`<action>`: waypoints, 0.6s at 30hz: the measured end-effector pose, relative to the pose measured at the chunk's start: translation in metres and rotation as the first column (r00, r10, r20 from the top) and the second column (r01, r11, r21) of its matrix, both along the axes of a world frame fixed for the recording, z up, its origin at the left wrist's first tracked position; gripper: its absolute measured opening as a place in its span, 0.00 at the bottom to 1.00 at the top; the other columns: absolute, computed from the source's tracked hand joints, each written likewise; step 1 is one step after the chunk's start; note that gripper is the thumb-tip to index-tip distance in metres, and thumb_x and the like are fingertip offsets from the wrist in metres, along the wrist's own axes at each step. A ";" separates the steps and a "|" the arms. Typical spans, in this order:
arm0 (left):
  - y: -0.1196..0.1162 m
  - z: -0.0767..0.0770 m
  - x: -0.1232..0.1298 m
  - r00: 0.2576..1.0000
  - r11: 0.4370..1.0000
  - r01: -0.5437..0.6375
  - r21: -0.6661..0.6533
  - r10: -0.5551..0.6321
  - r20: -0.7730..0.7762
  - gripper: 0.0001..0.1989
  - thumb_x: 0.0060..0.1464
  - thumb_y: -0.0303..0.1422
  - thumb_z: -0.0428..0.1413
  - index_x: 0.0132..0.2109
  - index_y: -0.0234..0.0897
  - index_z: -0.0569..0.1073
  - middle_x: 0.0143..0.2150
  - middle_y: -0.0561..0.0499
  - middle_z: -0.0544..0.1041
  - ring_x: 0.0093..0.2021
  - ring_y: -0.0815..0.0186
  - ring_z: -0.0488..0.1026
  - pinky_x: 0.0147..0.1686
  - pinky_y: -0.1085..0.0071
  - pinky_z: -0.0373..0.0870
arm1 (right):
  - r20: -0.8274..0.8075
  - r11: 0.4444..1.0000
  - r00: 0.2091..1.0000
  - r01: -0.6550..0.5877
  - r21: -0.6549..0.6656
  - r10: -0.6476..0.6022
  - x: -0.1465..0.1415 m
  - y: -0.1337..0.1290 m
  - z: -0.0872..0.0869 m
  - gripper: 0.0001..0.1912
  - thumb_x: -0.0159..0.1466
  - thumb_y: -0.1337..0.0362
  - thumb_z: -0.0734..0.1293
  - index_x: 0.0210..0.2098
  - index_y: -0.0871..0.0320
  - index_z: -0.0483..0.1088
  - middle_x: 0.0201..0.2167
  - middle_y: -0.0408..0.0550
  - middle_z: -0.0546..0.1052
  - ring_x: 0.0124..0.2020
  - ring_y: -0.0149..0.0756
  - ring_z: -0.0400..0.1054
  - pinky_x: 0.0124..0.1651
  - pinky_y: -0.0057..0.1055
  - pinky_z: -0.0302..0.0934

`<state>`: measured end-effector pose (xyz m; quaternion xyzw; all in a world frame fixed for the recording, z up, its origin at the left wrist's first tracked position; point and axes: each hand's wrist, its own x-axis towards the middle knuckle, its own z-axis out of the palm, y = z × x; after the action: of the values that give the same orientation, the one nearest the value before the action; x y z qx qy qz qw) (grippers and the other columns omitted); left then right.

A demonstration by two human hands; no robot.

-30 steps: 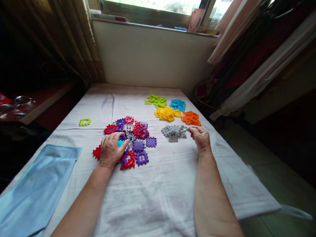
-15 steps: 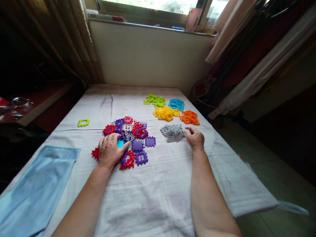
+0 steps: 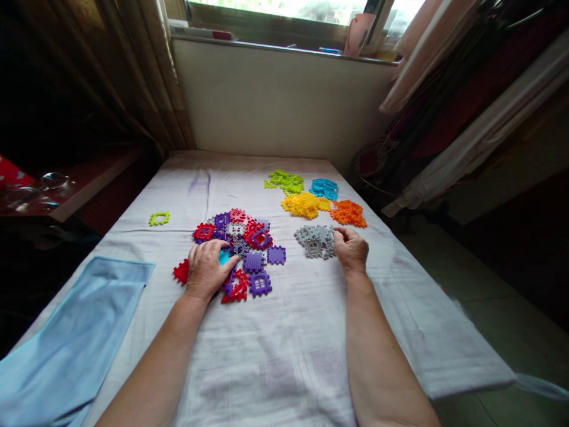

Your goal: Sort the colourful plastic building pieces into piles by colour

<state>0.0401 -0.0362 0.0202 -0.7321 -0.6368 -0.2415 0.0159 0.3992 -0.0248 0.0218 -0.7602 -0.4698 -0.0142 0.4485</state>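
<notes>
My left hand (image 3: 207, 270) lies over the left side of a mixed pile of notched plastic building pieces. Its fingers curl around a bright blue building piece (image 3: 224, 257), partly hidden under the palm. Around it are red (image 3: 204, 231), purple (image 3: 260, 284) and pink (image 3: 237, 216) pieces, some with window openings. At the right edge of a heap of grey building pieces (image 3: 312, 246), my right hand (image 3: 352, 249) pinches a grey building piece (image 3: 329, 238) between thumb and fingers; part of it is hidden.
Sorted heaps of lime green (image 3: 287, 181), blue (image 3: 324, 189), yellow (image 3: 303, 205) and orange (image 3: 348, 213) pieces lie toward the back right. One lime frame piece (image 3: 159, 219) sits alone at left. A light blue cloth (image 3: 84, 332) covers the table's left front.
My right hand has come against the grey heap, its fingertips now at the heap's edge. The left hand keeps its place on the mixed pile. The whole view has shifted slightly.
</notes>
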 end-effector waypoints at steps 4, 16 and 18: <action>0.000 0.001 0.000 1.000 1.000 0.018 0.003 -0.018 -0.001 0.18 0.55 0.44 0.59 0.51 0.43 0.76 0.54 0.45 0.76 0.55 0.52 0.70 0.61 0.51 0.59 | 0.056 0.990 0.992 -0.115 0.077 0.111 -0.017 0.000 0.006 0.18 0.57 0.58 0.60 0.34 0.57 0.80 0.29 0.50 0.82 0.28 0.38 0.71 0.37 0.32 0.66; 0.000 0.000 0.005 0.990 0.994 0.101 -0.050 -0.095 0.108 0.09 0.56 0.37 0.58 0.44 0.49 0.80 0.64 0.50 0.69 0.68 0.49 0.60 0.66 0.42 0.52 | 0.175 0.792 0.776 -0.610 -0.033 0.606 -0.108 -0.011 0.012 0.14 0.64 0.66 0.62 0.44 0.53 0.77 0.39 0.47 0.82 0.32 0.33 0.74 0.43 0.29 0.68; 0.001 0.000 0.004 0.986 0.991 0.124 -0.050 -0.117 0.117 0.10 0.56 0.36 0.58 0.44 0.49 0.79 0.64 0.50 0.70 0.68 0.49 0.60 0.66 0.41 0.51 | 0.180 0.738 0.718 -0.667 -0.098 0.673 -0.121 -0.014 0.014 0.16 0.64 0.66 0.63 0.50 0.52 0.76 0.45 0.48 0.81 0.38 0.35 0.75 0.46 0.30 0.68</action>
<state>0.0445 -0.0357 0.0199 -0.7546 -0.5977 -0.2651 -0.0558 0.2780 -0.0389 0.0358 -0.5390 -0.7560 0.0776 0.3631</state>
